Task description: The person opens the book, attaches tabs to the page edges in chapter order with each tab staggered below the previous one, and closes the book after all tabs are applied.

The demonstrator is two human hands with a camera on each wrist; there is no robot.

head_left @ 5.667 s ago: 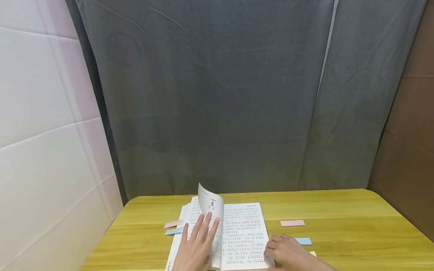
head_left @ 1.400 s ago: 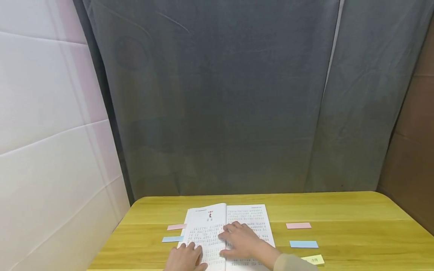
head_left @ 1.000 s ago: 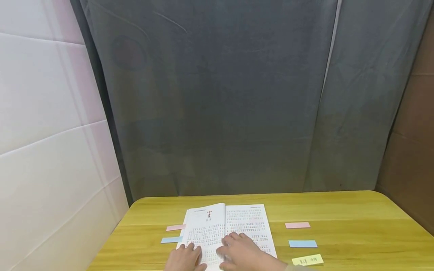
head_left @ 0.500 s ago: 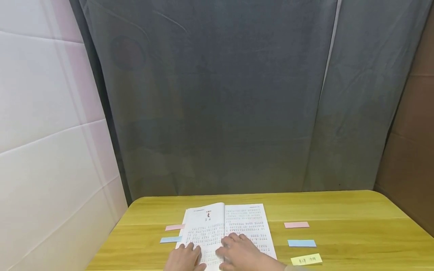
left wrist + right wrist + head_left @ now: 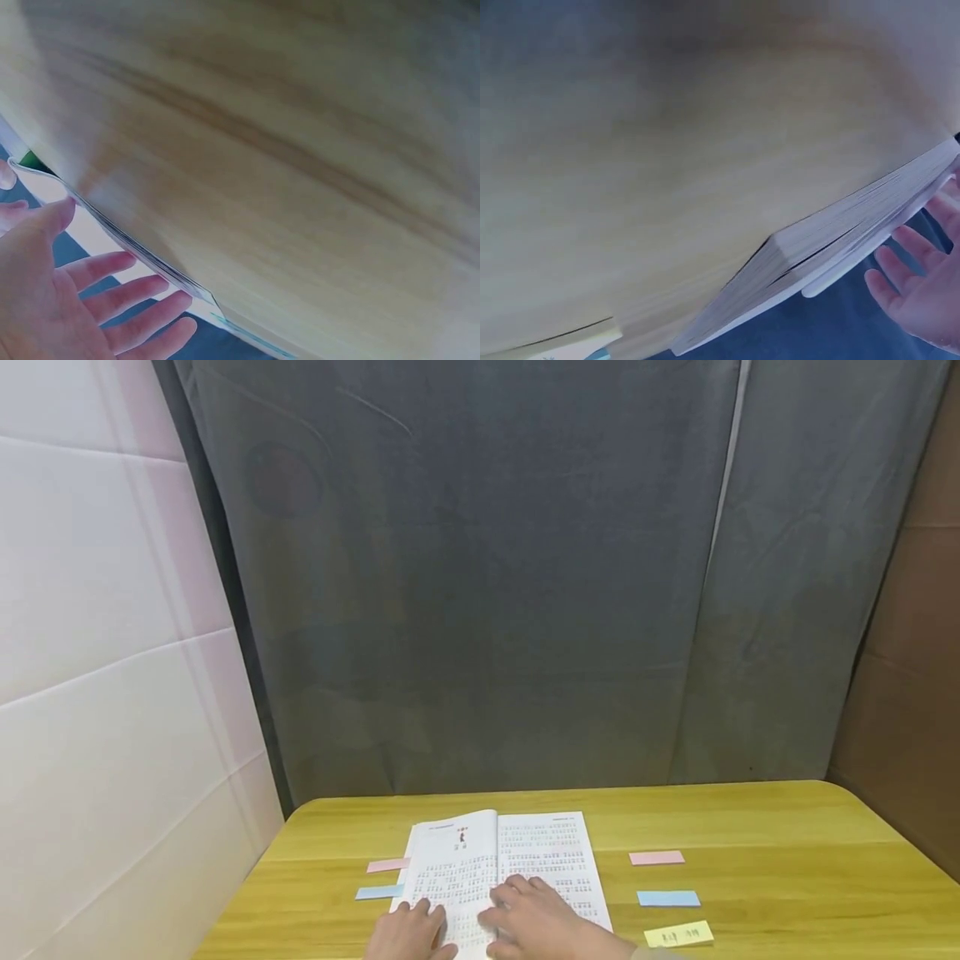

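You've got both palms flat, fingers straight, gripping nothing: left hand and right hand pin the open white printed book against springing shut.

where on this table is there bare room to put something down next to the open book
Bare wood lies behind the open book, along the table's far edge, and right of the three sticky notes. The near middle is crowded: both hands rest on the pages, with two notes close on the left.

Right hand lies flat against the book.
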